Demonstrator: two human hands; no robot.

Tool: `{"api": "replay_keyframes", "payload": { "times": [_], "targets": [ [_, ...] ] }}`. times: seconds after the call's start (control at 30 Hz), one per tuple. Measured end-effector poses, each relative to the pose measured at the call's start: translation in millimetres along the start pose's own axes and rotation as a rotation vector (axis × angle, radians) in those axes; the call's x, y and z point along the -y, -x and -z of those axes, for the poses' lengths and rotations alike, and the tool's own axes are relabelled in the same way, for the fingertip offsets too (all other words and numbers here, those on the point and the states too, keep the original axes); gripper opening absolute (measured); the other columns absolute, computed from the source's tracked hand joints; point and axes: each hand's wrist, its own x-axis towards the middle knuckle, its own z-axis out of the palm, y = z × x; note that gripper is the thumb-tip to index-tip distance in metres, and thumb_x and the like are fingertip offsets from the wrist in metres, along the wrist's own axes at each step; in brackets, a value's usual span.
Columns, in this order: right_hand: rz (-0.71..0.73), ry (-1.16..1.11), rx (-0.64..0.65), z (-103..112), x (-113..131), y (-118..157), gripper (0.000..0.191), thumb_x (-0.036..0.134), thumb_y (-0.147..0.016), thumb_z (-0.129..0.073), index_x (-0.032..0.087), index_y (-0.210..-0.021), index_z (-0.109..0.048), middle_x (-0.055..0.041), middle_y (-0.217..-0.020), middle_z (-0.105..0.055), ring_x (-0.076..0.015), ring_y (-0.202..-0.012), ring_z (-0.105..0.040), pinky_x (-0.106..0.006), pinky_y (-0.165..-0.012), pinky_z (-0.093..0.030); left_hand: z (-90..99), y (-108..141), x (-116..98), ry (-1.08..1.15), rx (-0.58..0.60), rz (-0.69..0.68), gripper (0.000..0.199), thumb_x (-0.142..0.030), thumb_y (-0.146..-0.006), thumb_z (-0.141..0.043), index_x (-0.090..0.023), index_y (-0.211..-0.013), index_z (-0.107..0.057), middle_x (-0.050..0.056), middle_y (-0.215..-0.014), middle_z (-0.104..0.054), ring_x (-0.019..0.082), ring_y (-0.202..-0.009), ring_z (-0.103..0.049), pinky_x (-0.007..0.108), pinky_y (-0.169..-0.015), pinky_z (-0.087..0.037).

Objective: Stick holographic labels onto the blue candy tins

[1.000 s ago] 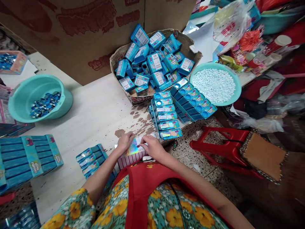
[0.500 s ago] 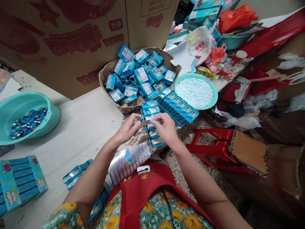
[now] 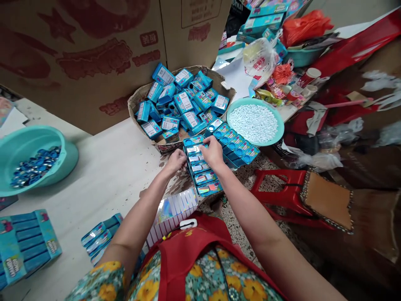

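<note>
A row of small blue boxes (image 3: pixel 205 177) stands in front of me, several with shiny sticker strips (image 3: pixel 203 189) across their tops. My right hand (image 3: pixel 213 153) is over the far part of this row, thumb and fingers closed at the end of a pale shiny strip (image 3: pixel 194 149) on a box top. My left hand (image 3: pixel 176 161) is at the row's left edge with its fingers curled; whatever they hold, if anything, is hidden. Nearer my body lies a sheet of silvery stickers (image 3: pixel 176 209). A second row of blue boxes (image 3: pixel 235 144) adjoins on the right.
Beyond the rows sits a torn cardboard tray (image 3: pixel 133 102) of blue boxes, with a bowl of white pellets (image 3: pixel 255 121) beside it. A teal basin (image 3: pixel 67 156) holds blue metallic pieces on the left. A red stool (image 3: pixel 278 192) stands at right.
The strip stretched between both hands is now down at the box tops. My left hand has drawn back left; my right hand has moved a little farther away along the row.
</note>
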Motion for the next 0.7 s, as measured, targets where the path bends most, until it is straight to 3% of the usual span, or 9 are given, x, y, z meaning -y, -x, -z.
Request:
{"api": "replay_keyframes", "payload": {
  "times": [0.1, 0.17, 0.2, 0.23, 0.3, 0.4, 0.53, 0.6, 0.7],
  "targets": [
    [0.154, -0.016, -0.152, 12.5, 11.4, 23.3, 0.023, 0.015, -0.08, -0.046, 0.016, -0.101, -0.054, -0.0119, -0.104, -0.059, -0.0245, -0.101, -0.053, -0.042, -0.09, -0.04, 24.9, 25.7, 29.2, -0.165, 0.028, -0.036, 0.026, -0.043, -0.077, -0.054, -0.018, -0.08, -0.046, -0.002, -0.059, -0.058, 0.011, -0.05, -0.053, 0.02, -0.047, -0.034],
    [0.31, -0.083, -0.229, 19.6, 23.4, 56.3, 0.025, 0.015, -0.084, -0.044, 0.018, -0.108, -0.052, -0.0134, -0.118, -0.053, -0.0249, -0.115, -0.045, -0.045, -0.098, -0.036, 46.2, 51.8, 59.3, -0.391, 0.127, 0.048, 0.029, -0.045, -0.071, -0.059, -0.017, -0.076, -0.052, 0.0, -0.063, -0.06, 0.014, -0.059, -0.056, 0.022, -0.053, -0.037],
    [0.397, -0.14, -0.188, 20.4, 28.9, 76.1, 0.026, 0.016, -0.085, -0.046, 0.02, -0.109, -0.053, -0.0119, -0.119, -0.053, -0.0239, -0.117, -0.045, -0.044, -0.098, -0.036, 55.4, 65.9, 75.7, -0.512, 0.193, 0.109, 0.028, -0.044, -0.068, -0.062, -0.017, -0.073, -0.055, 0.001, -0.063, -0.06, 0.016, -0.062, -0.056, 0.023, -0.055, -0.037],
    [0.476, -0.209, -0.088, 18.5, 32.8, 96.5, 0.026, 0.015, -0.086, -0.046, 0.021, -0.11, -0.053, -0.0098, -0.114, -0.055, -0.0222, -0.113, -0.048, -0.042, -0.096, -0.039, 62.6, 79.6, 91.7, -0.613, 0.248, 0.166, 0.026, -0.042, -0.064, -0.064, -0.017, -0.071, -0.057, 0.001, -0.063, -0.06, 0.017, -0.063, -0.055, 0.024, -0.056, -0.036],
    [0.588, -0.317, 0.258, 4.3, 33.8, 133.2, 0.027, 0.014, -0.087, -0.045, 0.023, -0.111, -0.055, -0.0066, -0.104, -0.06, -0.0186, -0.103, -0.054, -0.035, -0.087, -0.046, 70.9, 102.1, 118.4, -0.723, 0.3, 0.241, 0.021, -0.037, -0.063, -0.063, -0.017, -0.067, -0.058, 0.001, -0.061, -0.059, 0.017, -0.065, -0.054, 0.024, -0.058, -0.035],
    [0.537, -0.221, 0.645, -38.7, 15.5, 165.8, 0.032, 0.013, -0.088, -0.046, 0.021, -0.118, -0.054, -0.0079, -0.109, -0.06, -0.0176, -0.102, -0.056, -0.032, -0.086, -0.048, 73.6, 117.2, 138.0, -0.729, 0.27, 0.24, 0.019, -0.034, -0.072, -0.051, -0.017, -0.066, -0.058, 0.001, -0.063, -0.057, 0.016, -0.065, -0.051, 0.025, -0.059, -0.032],
    [0.537, 0.157, 0.831, -93.4, -20.8, 174.9, 0.051, 0.019, -0.083, -0.057, 0.018, -0.132, -0.043, -0.0136, -0.141, -0.04, -0.0284, -0.129, -0.036, -0.048, -0.103, -0.035, 74.8, 114.3, 137.8, -0.703, 0.215, 0.181, 0.023, -0.033, -0.077, -0.042, -0.017, -0.066, -0.055, 0.0, -0.062, -0.053, 0.014, -0.062, -0.046, 0.025, -0.058, -0.029],
    [0.582, 0.268, 0.922, -104.8, -32.0, 177.9, 0.057, 0.022, -0.084, -0.057, 0.017, -0.137, -0.037, -0.0137, -0.147, -0.033, -0.0318, -0.133, -0.03, -0.052, -0.104, -0.032, 75.6, 112.4, 136.7, -0.69, 0.203, 0.179, 0.023, -0.033, -0.076, -0.043, -0.017, -0.064, -0.054, 0.0, -0.061, -0.051, 0.014, -0.06, -0.045, 0.025, -0.057, -0.028],
    [0.634, 0.321, 0.99, -104.8, -39.6, 186.2, 0.06, 0.02, -0.085, -0.056, 0.015, -0.14, -0.033, -0.0142, -0.15, -0.027, -0.0325, -0.137, -0.023, -0.053, -0.105, -0.03, 75.9, 112.1, 140.0, -0.672, 0.185, 0.207, 0.022, -0.031, -0.075, -0.042, -0.016, -0.064, -0.054, 0.0, -0.06, -0.052, 0.014, -0.059, -0.045, 0.025, -0.056, -0.029]
  ]
}}
